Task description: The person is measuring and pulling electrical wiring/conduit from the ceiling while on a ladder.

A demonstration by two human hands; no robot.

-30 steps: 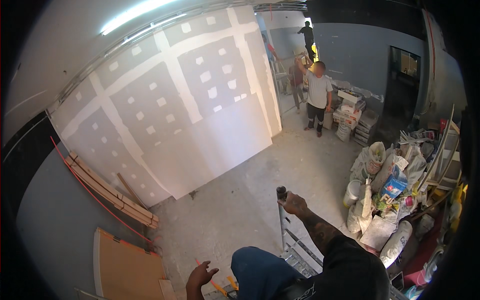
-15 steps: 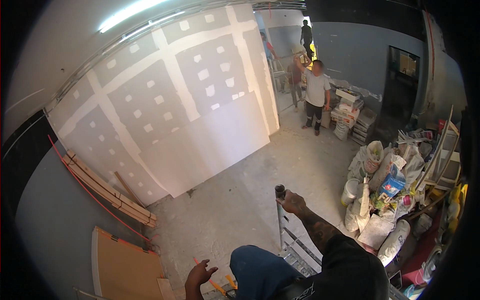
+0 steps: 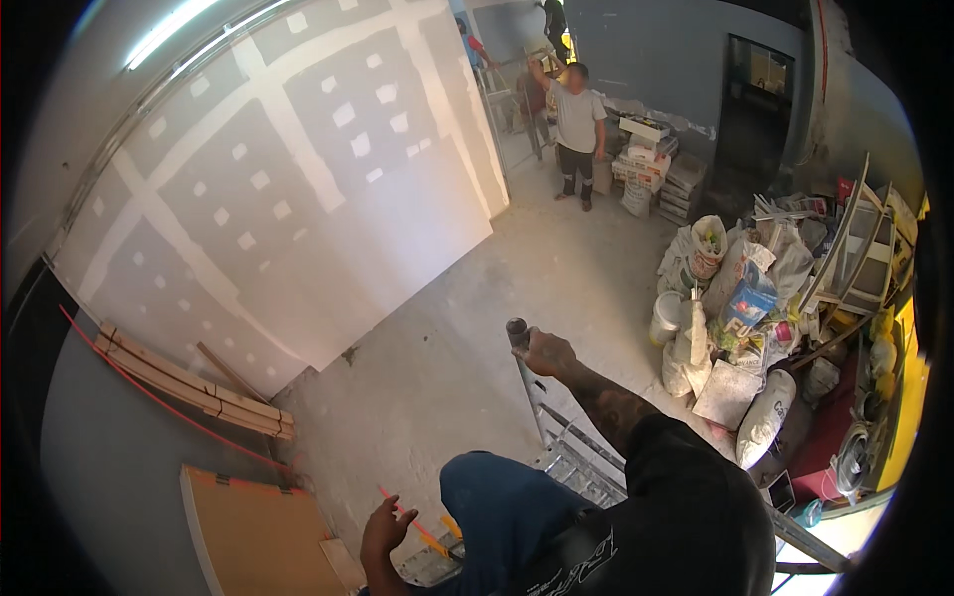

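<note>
My right arm reaches forward, and my right hand (image 3: pixel 547 354) is closed around the upper end of a metal ladder rail (image 3: pixel 530 397), just beside its dark round tip (image 3: pixel 516 331). Below that hand, the ladder's metal steps (image 3: pixel 586 475) show past my bent knee in blue trousers (image 3: pixel 507 497). My left hand (image 3: pixel 384 528) hangs in the air left of the knee, fingers apart, with nothing visible in it. Close to it are a thin orange-red strip (image 3: pixel 409 515) and a yellow piece (image 3: pixel 435 544), whose kinds I cannot make out.
A jointed plasterboard wall (image 3: pixel 288 199) rises ahead. Bundled timber strips (image 3: pixel 189 382) and a brown board (image 3: pixel 260 531) lean at left. Filled sacks (image 3: pixel 765 417) and a white bucket (image 3: pixel 666 318) crowd the right. Farther off, a person in a grey shirt (image 3: pixel 576 119) stands near stacked bags (image 3: pixel 646 164).
The view has turned right and downward, so the room sits farther left and higher. My right hand keeps its hold on the rail; my left hand has lifted slightly.
</note>
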